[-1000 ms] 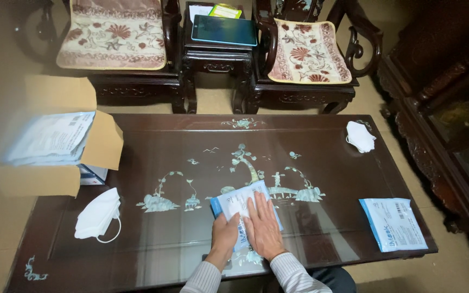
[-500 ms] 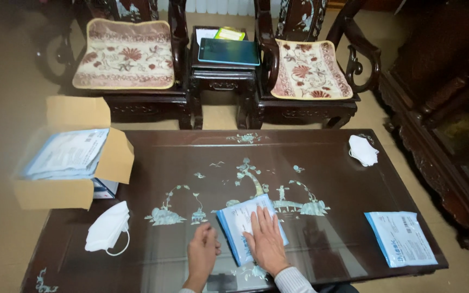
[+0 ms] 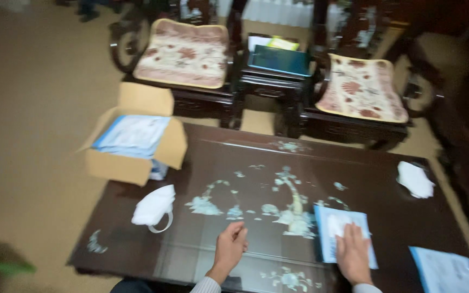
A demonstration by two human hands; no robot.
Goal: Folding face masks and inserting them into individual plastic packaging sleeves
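Observation:
My right hand (image 3: pixel 353 254) lies flat on a white and blue mask packet (image 3: pixel 343 233) at the near middle-right of the dark inlaid table (image 3: pixel 365 179). My left hand (image 3: pixel 230 247) hovers with loosely curled fingers over bare table to the left of the packet and holds nothing. A white face mask (image 3: pixel 153 206) with an ear loop lies further left, apart from that hand. The picture is blurred.
An open cardboard box (image 3: pixel 132 144) with blue and white packets overhangs the table's far-left corner. A crumpled white mask (image 3: pixel 414 179) lies far right, another packet (image 3: pixel 445 270) near right. Two cushioned chairs (image 3: pixel 183 46) and a small stand with books (image 3: pixel 279 58) stand behind.
The view has swung left. My left hand has come off the packet and moved left over bare table. My right hand stays pressed on the packet.

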